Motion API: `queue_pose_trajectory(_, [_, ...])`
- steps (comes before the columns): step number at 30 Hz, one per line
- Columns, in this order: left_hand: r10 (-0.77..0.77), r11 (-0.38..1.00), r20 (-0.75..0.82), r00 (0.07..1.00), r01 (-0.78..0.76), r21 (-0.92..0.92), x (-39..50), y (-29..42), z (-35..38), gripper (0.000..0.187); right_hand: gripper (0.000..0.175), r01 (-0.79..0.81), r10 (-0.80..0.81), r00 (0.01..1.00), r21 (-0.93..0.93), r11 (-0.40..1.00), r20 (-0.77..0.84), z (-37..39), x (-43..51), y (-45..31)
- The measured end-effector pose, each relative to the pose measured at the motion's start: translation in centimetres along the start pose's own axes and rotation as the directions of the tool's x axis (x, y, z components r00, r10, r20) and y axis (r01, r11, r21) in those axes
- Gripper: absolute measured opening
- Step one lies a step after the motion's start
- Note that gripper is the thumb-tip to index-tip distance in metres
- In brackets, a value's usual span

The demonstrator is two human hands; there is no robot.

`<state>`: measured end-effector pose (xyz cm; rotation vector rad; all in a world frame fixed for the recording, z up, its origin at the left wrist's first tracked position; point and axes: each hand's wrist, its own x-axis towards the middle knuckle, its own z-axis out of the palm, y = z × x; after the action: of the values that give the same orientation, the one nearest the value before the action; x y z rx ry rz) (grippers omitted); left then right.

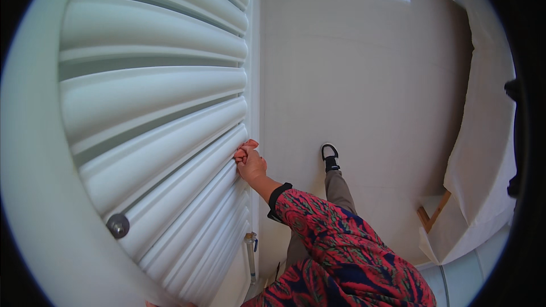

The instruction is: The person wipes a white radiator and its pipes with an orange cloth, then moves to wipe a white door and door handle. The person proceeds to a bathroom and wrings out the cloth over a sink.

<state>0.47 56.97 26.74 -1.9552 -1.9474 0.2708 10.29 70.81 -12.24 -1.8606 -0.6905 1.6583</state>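
Observation:
My right hand [252,165] grips a crumpled salmon-pink cloth [248,148] and presses it to the right-hand ends of the slats of a white ladder-type towel radiator [162,87]. The bare forearm comes out of a red and navy patterned sleeve with a dark cuff. Only slivers of my left hand [151,304] show at the bottom edge, by the lower left of the radiator; its fingers and anything in them are hidden.
A round metal fitting [118,225] sits at the radiator's lower left. Below its right side is a pipe with a valve [251,245]. My shoe [330,156] stands on the pale floor [362,94]. White fabric [482,145] over wooden legs [437,213] is at the right.

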Motion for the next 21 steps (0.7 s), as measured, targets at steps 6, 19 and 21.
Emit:
queue_pose_trajectory(6, [-0.082, 0.996, 0.079, 0.993, 0.08, 0.026, -0.7, -0.4, 0.3, 0.086, 0.025, -0.185, 0.182, 0.955, 0.01, 0.983, -0.233, 1.5, 3.3, 0.6])
queue_pose_trajectory(19, [-0.105, 0.993, 0.189, 0.976, 0.114, -0.037, -3.8, -2.7, 1.5, 0.091, 0.009, -0.016, 0.1, 0.956, 0.289, 0.957, -0.277, -4.4, 14.7, -7.9])
queue_pose_trajectory(21, [-0.053, 0.999, 0.175, 0.983, 0.055, -0.002, -4.3, -3.3, 1.8, 0.088, 0.011, -0.021, 0.102, 0.954, 0.276, 0.961, -0.282, -4.5, 14.7, -9.4])
